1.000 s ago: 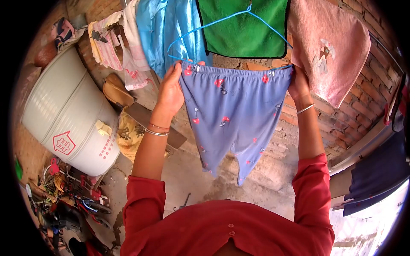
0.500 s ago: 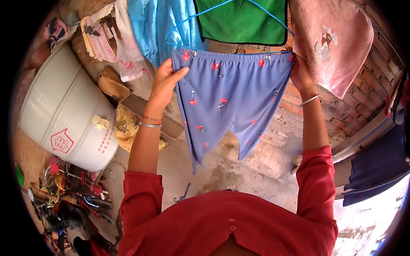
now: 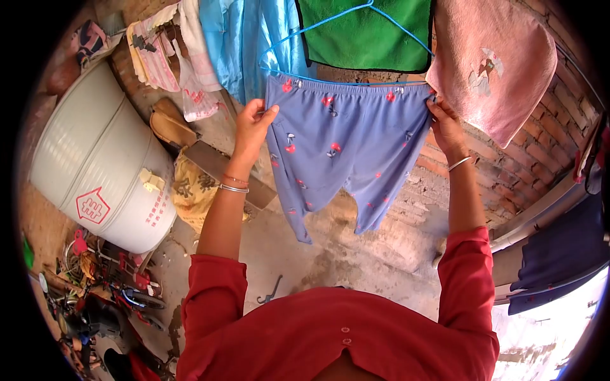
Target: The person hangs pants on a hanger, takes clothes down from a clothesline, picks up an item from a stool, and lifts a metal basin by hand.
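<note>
Blue-purple pants point(image 3: 346, 136) with a red cherry print hang by their elastic waistband from a blue wire hanger point(image 3: 311, 25). My left hand point(image 3: 253, 130) pinches the left side edge of the pants just below the waistband, thumb and forefinger together. On the opposite side, the fingers of my right hand point(image 3: 448, 127) are closed on the right side edge, a little under the waistband corner. Both legs of the pants dangle below, their hems loose. Behind the hanger is a green cloth point(image 3: 365, 38) with black edging.
A shiny blue cloth point(image 3: 244, 44), a pink towel point(image 3: 492, 70) and a plastic bag point(image 3: 197, 92) hang alongside. At left stand a large pale barrel point(image 3: 101, 165), a yellow sack point(image 3: 194, 190) and bicycles point(image 3: 140, 298). A brick wall point(image 3: 546, 127) rises at right; a dark hook point(image 3: 270, 289) lies on the floor.
Both hands have shifted slightly down along the sides of the pants. The pants' left leg has swung right and its hem sits higher; more of the hanger's top shows.
</note>
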`<state>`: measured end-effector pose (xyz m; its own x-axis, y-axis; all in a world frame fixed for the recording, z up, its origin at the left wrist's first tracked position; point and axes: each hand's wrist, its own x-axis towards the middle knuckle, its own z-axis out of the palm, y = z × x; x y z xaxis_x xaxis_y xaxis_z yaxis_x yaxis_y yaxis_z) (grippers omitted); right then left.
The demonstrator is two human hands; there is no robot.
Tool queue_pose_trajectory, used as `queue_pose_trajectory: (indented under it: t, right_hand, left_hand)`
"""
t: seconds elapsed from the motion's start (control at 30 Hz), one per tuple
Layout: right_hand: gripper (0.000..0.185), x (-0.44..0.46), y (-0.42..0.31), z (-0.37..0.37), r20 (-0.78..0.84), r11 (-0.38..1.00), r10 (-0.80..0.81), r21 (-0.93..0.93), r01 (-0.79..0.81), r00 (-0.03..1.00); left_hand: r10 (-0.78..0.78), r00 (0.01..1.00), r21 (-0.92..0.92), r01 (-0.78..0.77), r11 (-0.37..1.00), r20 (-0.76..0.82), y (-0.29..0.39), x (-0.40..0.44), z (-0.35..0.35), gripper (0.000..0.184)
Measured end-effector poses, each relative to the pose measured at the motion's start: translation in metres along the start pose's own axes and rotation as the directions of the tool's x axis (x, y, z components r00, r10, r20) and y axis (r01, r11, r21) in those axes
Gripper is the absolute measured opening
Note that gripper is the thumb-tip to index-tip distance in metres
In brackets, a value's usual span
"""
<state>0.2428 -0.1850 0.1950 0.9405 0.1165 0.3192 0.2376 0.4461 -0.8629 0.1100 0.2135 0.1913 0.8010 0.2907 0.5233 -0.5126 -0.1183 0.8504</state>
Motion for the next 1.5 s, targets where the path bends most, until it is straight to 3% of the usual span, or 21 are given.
queue_pose_trajectory:
  t: [0.07,0.23,0.33,0.67,0.73,0.8,1.1,1.23,1.4,1.5]
  right_hand:
    - [0.018,-0.006,0.0,-0.001,0.045,1.0,-0.002,-0.018,0.003,0.999]
    - [0.014,-0.014,0.006,-0.003,0.131,0.996,-0.037,-0.073,0.047,0.991]
    - [0.019,-0.017,0.018,-0.013,0.142,0.992,-0.024,-0.116,0.041,0.99]
    - [0.024,-0.044,0.058,-0.018,0.029,0.986,0.076,-0.15,-0.071,0.997]
    - [0.033,-0.05,0.064,-0.017,-0.012,0.988,0.079,-0.134,-0.08,0.997]
    - [0.039,-0.052,0.081,-0.026,-0.024,0.987,0.099,-0.125,-0.101,0.995]
    - [0.033,-0.082,0.147,-0.059,-0.09,0.944,0.176,-0.266,-0.194,0.98]
    - [0.032,-0.102,0.171,-0.073,-0.103,0.923,0.221,-0.3,-0.242,0.97]
    - [0.029,-0.125,0.191,-0.087,-0.132,0.878,0.309,-0.341,-0.336,0.942]
    - [0.028,-0.138,0.198,-0.09,-0.161,0.891,0.324,-0.28,-0.358,0.932]
  left_hand:
    - [-0.076,0.997,0.062,0.076,0.995,-0.002,-0.006,0.0,-0.001,0.013]
    - [-0.143,0.987,0.015,0.142,0.99,0.074,-0.028,-0.006,-0.007,0.013]
    - [-0.217,0.971,0.025,0.215,0.976,0.102,-0.045,-0.014,-0.005,0.013]
    - [-0.393,0.915,0.025,0.392,0.919,0.092,-0.095,-0.05,-0.005,0.018]
    - [-0.4,0.911,-0.011,0.403,0.915,0.102,-0.103,-0.057,-0.005,0.021]
    - [-0.477,0.876,0.063,0.474,0.878,0.066,-0.109,-0.061,-0.005,0.022]
    - [-0.26,0.965,0.11,0.255,0.961,0.031,-0.093,-0.083,0.014,0.031]
    - [-0.265,0.963,0.187,0.269,0.945,-0.049,-0.125,-0.091,0.004,0.032]
    - [-0.207,0.974,0.316,0.226,0.921,-0.092,-0.185,-0.114,-0.024,0.018]
    - [-0.255,0.961,0.216,0.273,0.938,-0.108,-0.195,-0.129,-0.031,0.013]
